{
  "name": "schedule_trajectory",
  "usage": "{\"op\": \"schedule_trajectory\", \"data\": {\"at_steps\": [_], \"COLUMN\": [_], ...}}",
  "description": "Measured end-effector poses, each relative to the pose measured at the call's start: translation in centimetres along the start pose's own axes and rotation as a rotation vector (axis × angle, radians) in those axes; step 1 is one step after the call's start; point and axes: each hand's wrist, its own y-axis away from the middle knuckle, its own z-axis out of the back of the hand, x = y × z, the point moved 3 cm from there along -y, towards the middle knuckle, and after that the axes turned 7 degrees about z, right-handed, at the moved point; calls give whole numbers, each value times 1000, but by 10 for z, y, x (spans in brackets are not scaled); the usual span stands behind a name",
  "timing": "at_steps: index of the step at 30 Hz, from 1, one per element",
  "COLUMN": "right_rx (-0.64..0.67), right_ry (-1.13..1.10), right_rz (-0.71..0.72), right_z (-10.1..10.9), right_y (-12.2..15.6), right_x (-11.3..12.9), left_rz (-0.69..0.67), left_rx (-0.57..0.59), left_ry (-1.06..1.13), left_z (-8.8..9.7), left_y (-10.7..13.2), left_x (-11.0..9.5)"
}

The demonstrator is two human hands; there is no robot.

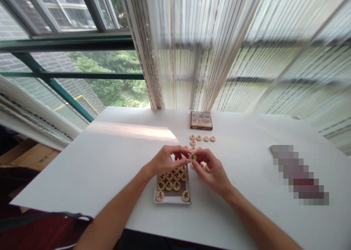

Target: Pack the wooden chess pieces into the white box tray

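A round wooden Chinese chess piece [192, 157] with a black character is held up between both hands, its face turned toward me. My left hand [170, 159] pinches its left side with thumb and index finger, above the open box tray. My right hand [210, 169] grips its right side with thumb and fingers. Beneath and in front of my left hand, the shallow box tray [173, 199] holds several black-character pieces [169, 186], partly hidden by that hand. Beyond my hands several loose pieces [206, 138], red and black, lie on the table; some are covered by my fingers.
The box lid [201, 120], printed with pictures and characters, lies near the table's far edge. A blurred-out flat object [300, 175] rests on the right of the white table [109, 162]. A striped curtain [189, 52] and windows stand behind; a cardboard box [34, 156] is at left.
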Motion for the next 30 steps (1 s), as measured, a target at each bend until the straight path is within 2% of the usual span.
{"op": "schedule_trajectory", "data": {"at_steps": [8, 18, 30], "right_rx": [-2, -59, -65], "right_ry": [21, 10, 66], "right_rz": [-29, -176, -124], "right_z": [1, 1, 3], "right_y": [0, 1, 0], "right_x": [0, -5, -2], "left_rz": [-19, -27, -9], "left_rx": [12, 50, 64], "left_ry": [-27, -22, -23], "left_z": [-1, -8, -8], "left_y": [0, 1, 1], "left_x": [-2, 0, 0]}}
